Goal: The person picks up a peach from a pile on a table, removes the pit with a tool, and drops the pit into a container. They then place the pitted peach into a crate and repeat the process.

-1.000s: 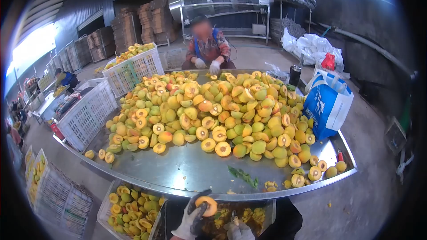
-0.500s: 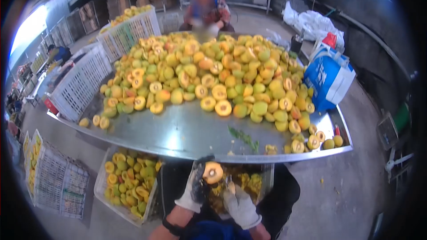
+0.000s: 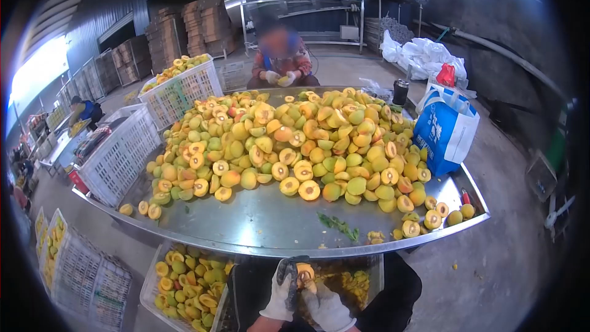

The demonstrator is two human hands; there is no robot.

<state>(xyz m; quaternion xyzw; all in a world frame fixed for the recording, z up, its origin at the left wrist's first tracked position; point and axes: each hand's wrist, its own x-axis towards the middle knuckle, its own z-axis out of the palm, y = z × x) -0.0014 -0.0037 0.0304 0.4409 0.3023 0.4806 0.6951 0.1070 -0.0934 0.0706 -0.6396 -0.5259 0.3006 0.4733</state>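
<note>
My left hand (image 3: 283, 290), in a white glove with dark fingers, is closed around a peach half (image 3: 304, 273) with its cut face showing. White-gloved too, my right hand (image 3: 326, 308) is closed at the lower edge of that half; any small tool in its fingers is hidden. Both hands are over a crate (image 3: 376, 283) holding yellow scraps, below the front rim of a metal table (image 3: 258, 233). A big pile of halved peaches (image 3: 295, 141) covers much of the table.
A crate of peach halves (image 3: 190, 283) stands lower left, stacked crates (image 3: 86, 270) beyond it. White crates (image 3: 123, 154) border the table's left. A blue-and-white bag (image 3: 445, 129) sits at right. Across the table a person (image 3: 283, 61) handles fruit; another (image 3: 86, 110) is far left.
The view has tilted up, so the table and pile sit lower in it. My right hand has moved up against the peach half, which is now turned and partly covered.
</note>
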